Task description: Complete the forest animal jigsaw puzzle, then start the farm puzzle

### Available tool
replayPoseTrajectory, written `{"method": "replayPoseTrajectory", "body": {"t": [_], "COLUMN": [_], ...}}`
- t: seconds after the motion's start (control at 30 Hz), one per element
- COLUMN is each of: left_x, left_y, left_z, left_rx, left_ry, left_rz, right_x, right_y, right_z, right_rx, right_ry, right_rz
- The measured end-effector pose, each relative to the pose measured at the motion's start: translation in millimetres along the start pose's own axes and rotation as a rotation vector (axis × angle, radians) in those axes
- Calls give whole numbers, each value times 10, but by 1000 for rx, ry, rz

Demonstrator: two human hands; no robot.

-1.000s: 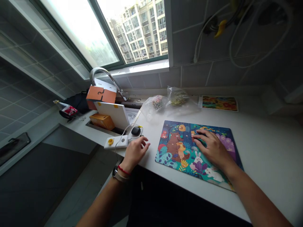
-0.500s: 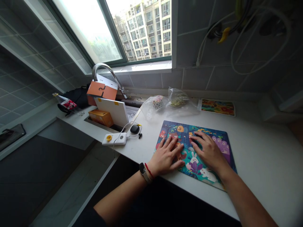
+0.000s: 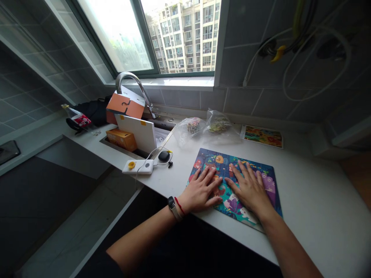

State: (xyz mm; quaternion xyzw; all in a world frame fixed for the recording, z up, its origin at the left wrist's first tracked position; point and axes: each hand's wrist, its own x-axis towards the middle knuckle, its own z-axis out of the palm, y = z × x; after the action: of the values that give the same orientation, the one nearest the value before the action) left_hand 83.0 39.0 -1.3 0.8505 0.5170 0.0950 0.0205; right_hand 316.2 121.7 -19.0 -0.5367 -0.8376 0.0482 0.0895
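Note:
A colourful jigsaw puzzle [image 3: 268, 181] with animals lies flat on the white counter [image 3: 315, 208]. My left hand [image 3: 203, 191] rests palm down on its left part, fingers spread. My right hand [image 3: 249, 189] lies flat on its middle, fingers stretched out. Neither hand holds anything. A watch and a red string sit on my left wrist.
Two clear bags of puzzle pieces [image 3: 216, 122] and a printed picture sheet [image 3: 262, 136] lie behind the puzzle. To the left are a white power bank [image 3: 139, 166], a black earbud case [image 3: 164, 156], a sink with boxes [image 3: 124, 123] and a tap [image 3: 130, 79]. Cables hang on the tiled wall.
My left hand moved from the bare counter onto the puzzle's left side and lies flat. My right hand slid slightly toward the puzzle's middle. The view shifted a little.

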Motion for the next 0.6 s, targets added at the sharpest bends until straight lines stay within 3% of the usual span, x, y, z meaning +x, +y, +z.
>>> {"method": "replayPoseTrajectory", "body": {"t": [0.33, 0.6], "left_x": [-25, -103], "left_y": [11, 3], "left_z": [-22, -74], "left_rx": [-37, -72], "left_ry": [0, 16], "left_rz": [-8, -52], "right_x": [9, -62], "right_y": [-21, 331], "right_z": [-50, 71], "right_rx": [-17, -6], "right_ry": [-45, 21], "right_rz": [-10, -44]}}
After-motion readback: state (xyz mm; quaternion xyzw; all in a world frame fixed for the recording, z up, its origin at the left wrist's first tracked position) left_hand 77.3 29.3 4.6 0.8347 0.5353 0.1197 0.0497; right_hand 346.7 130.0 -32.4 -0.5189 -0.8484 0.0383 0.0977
